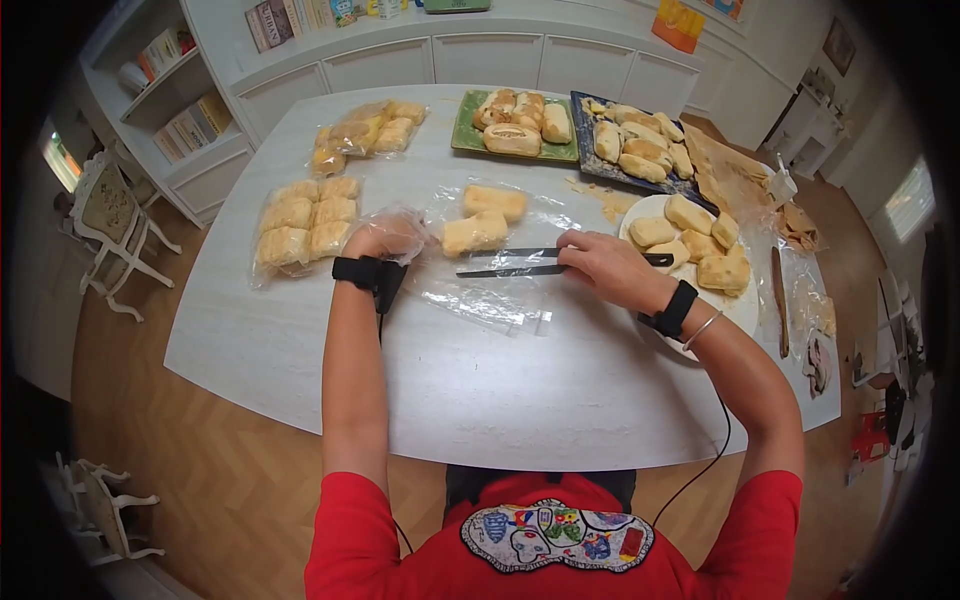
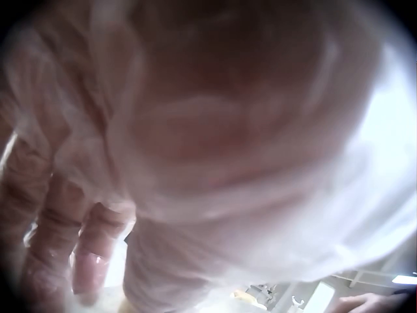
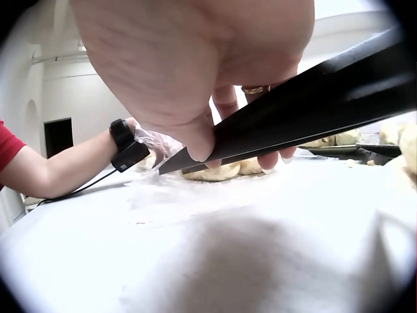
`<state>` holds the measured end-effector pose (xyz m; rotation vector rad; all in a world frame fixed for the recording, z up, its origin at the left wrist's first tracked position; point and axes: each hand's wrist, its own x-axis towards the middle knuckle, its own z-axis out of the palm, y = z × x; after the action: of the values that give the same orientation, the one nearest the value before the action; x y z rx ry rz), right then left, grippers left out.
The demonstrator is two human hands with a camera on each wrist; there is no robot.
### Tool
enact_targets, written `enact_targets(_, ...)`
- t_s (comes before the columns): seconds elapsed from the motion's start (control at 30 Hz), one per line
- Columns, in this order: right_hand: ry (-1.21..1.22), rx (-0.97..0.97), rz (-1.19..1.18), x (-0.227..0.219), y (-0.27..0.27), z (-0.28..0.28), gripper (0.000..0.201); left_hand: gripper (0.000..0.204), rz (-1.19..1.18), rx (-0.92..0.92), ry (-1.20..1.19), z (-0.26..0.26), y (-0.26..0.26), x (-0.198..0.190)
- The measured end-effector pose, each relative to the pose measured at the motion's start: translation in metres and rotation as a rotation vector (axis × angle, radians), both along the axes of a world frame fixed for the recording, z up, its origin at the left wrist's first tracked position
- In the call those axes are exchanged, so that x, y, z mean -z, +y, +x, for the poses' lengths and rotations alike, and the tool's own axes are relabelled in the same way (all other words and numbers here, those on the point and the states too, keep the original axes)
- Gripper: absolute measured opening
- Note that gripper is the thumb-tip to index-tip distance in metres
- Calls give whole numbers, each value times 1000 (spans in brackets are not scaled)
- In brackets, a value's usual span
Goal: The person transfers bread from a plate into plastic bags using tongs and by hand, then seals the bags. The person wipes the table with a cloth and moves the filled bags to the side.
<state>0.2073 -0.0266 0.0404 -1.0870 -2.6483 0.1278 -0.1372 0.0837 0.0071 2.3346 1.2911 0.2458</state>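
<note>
My right hand [image 1: 608, 268] grips black tongs [image 1: 510, 270], their two arms pointing left above a clear plastic bag [image 1: 490, 305]. In the right wrist view, the thumb and fingers lie on either side of the tongs [image 3: 313, 98]. Two bread rolls, a nearer roll [image 1: 474, 233] and a farther roll [image 1: 495, 203], lie at the bag. My left hand [image 1: 388, 236], in a clear plastic glove, is just left of the nearer roll. Its fingers [image 2: 98, 254] point downward in the left wrist view; I cannot tell whether they pinch the bag.
Packed rolls [image 1: 305, 225] lie left of my left hand, with another bag of bread [image 1: 370, 135] behind. A green plate [image 1: 480, 147] and a dark blue tray [image 1: 585, 165] hold bread at the back. More rolls sit on a white plate [image 1: 735, 310] beside my right wrist.
</note>
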Motion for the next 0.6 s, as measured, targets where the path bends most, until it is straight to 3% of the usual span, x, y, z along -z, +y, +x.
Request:
enact_targets(0.03,-16,-14,33,-3,2,1,10,22,-19,72,-48,1,-4,-6)
enact_targets(0.13,-3,32,-42,-18,2,14,10,23,-253,-264,-283,10,-18,-12)
enact_targets(0.2,23,74,-149,-26,2,28,10,26,-86,-181,-98,8,-9,-3)
enact_targets(0.3,25,180,-113,-33,2,44,10,25,17,-218,35,18,-15,-12)
enact_targets(0.43,34,254,-91,-24,6,42,12,25,112,-130,32,20,-10,-4)
enact_targets(0.5,64,243,-114,-15,12,36,13,23,-37,-174,6,23,-17,-13)
enact_targets(0.6,65,184,-151,-11,18,30,14,20,34,-163,-59,21,-14,-4)
